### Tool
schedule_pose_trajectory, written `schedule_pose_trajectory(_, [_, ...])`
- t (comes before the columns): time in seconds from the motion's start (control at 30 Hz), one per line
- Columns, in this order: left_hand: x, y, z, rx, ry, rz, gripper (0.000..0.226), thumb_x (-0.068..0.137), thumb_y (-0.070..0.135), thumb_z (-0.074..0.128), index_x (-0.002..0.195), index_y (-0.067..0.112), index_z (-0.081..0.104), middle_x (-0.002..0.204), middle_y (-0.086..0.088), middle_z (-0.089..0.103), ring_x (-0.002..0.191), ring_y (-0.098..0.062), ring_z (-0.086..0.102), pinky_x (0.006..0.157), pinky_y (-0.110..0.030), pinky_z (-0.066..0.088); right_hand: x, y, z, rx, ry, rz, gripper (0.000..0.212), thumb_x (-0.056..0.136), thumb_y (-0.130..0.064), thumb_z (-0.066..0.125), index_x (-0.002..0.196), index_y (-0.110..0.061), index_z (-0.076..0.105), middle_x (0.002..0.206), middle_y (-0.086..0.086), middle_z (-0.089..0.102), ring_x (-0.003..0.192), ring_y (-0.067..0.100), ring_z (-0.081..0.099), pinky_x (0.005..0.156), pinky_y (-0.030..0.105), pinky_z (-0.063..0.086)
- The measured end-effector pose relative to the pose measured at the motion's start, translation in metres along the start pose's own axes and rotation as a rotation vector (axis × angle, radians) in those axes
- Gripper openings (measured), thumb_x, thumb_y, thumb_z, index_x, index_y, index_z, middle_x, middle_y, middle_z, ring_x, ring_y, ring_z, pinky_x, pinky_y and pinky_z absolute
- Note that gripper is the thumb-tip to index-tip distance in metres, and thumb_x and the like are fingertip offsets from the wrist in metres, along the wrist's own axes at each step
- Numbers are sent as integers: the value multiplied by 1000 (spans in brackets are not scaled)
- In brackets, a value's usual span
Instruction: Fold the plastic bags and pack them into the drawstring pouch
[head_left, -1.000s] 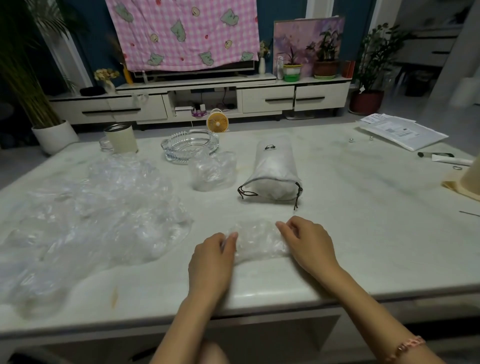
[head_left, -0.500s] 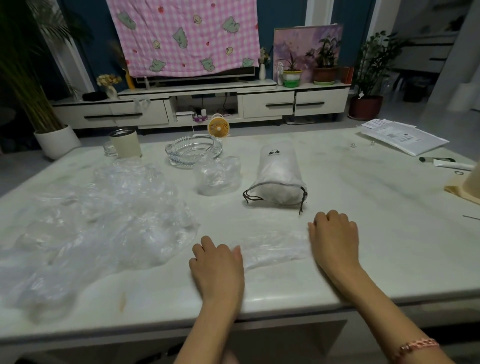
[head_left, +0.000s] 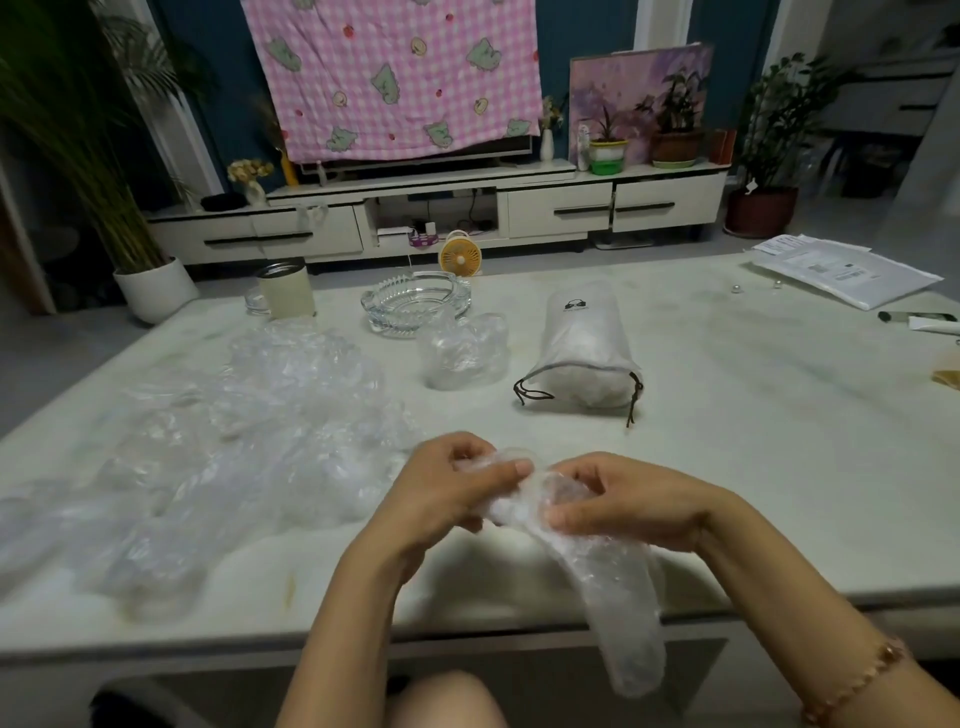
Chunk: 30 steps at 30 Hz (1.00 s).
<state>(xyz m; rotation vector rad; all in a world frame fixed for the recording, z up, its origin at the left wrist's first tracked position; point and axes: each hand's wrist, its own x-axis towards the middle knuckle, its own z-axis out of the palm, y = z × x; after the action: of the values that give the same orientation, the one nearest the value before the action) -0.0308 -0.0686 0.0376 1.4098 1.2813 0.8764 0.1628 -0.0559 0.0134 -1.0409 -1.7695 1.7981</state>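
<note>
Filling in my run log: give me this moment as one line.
step: folding bag | left hand: grips plastic bag | right hand: grips same bag | drawstring pouch: lying on table

Left on the pale marble table (head_left: 727, 467): a heap of clear crumpled plastic bags (head_left: 234, 441). Far left, a cream cylindrical cup (head_left: 287, 291); right of it, a clear glass ashtray (head_left: 415, 306). Just nearer, a small clear bundle of folded bags (head_left: 462, 353); right of that, the white fabric drawstring pouch (head_left: 582, 353), mouth facing near. Far right, white papers (head_left: 841, 273). Near centre, gripped between left hand (head_left: 447, 493) and right hand (head_left: 623, 499), a long clear plastic bag (head_left: 618, 587), trailing over the near edge.
</note>
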Motion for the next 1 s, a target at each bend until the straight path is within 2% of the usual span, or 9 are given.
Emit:
schedule_pose_trajectory(0.13, [6, 5, -9, -365, 382, 22, 23, 83, 28, 68, 90, 9, 58, 82, -7, 65, 54, -4, 60, 50, -15, 51, -7, 13, 12, 16, 208, -73, 18, 77, -21, 74, 77, -9, 61, 70, 6, 51, 63, 14, 49, 61, 22, 40])
schedule_pose_trajectory(0.23, [0, 5, 2, -350, 78, -107, 55, 70, 51, 64, 108, 11, 59, 104, -6, 67, 90, -18, 68, 74, -29, 58, -4, 18, 19, 71, 464, -163, 29, 81, -26, 73, 88, 0, 63, 77, 15, 57, 72, 22, 52, 72, 35, 43])
schedule_pose_trajectory(0.3, [-6, 2, 15, -265, -84, -131, 45, 80, 43, 65, 107, 8, 64, 101, -8, 71, 91, -20, 70, 79, -32, 57, -2, 18, 24, 86, 508, -201, 31, 84, -26, 69, 97, 1, 64, 90, 21, 65, 80, 23, 61, 78, 36, 49])
schedule_pose_trajectory(0.4, [-6, -1, 23, -146, 9, -70, 14, 90, 19, 62, 95, 6, 66, 88, -7, 73, 76, -14, 71, 67, -24, 57, -1, 15, 29, 159, 493, -208, 35, 80, -32, 71, 106, -9, 65, 104, 13, 69, 97, 25, 67, 88, 37, 53])
schedule_pose_trajectory(0.5, [-5, -1, 21, -150, 26, -34, 10, 89, 13, 62, 91, 5, 65, 76, -4, 70, 65, -12, 68, 60, -23, 56, 1, 9, 27, 245, 490, -214, 31, 80, -22, 71, 109, -15, 65, 107, 9, 69, 102, 28, 66, 92, 42, 51])
schedule_pose_trajectory(0.6, [-6, -3, 21, -168, -11, -62, 12, 87, 9, 61, 95, -1, 64, 75, -6, 68, 62, -17, 65, 63, -29, 58, 2, 3, 25, 273, 518, -244, 15, 82, 0, 63, 87, -11, 71, 89, 10, 68, 85, 31, 63, 83, 38, 50])
schedule_pose_trajectory(0.77, [-2, -9, 15, -529, -126, -288, 37, 92, 34, 49, 103, 0, 62, 86, -15, 70, 75, -30, 66, 69, -36, 55, 6, 1, 27, 182, 563, -344, 47, 73, 21, 52, 51, -17, 70, 80, -3, 65, 78, 15, 60, 66, 26, 46])
schedule_pose_trajectory(0.87, [-4, -17, 17, -481, -260, -340, 51, 81, 48, 63, 113, 7, 64, 100, -14, 68, 81, -24, 65, 70, -34, 55, 10, 4, 32, 122, 598, -387, 50, 75, 23, 48, 54, -16, 71, 81, -4, 65, 79, 12, 61, 67, 23, 48])
schedule_pose_trajectory(1.0, [-3, -19, 14, -596, -308, -368, 32, 77, 17, 63, 106, 2, 66, 91, -13, 69, 75, -22, 64, 65, -28, 54, -1, 4, 23, 55, 557, -357, 35, 79, 17, 55, 71, -12, 73, 84, -4, 70, 80, 8, 62, 70, 17, 48])
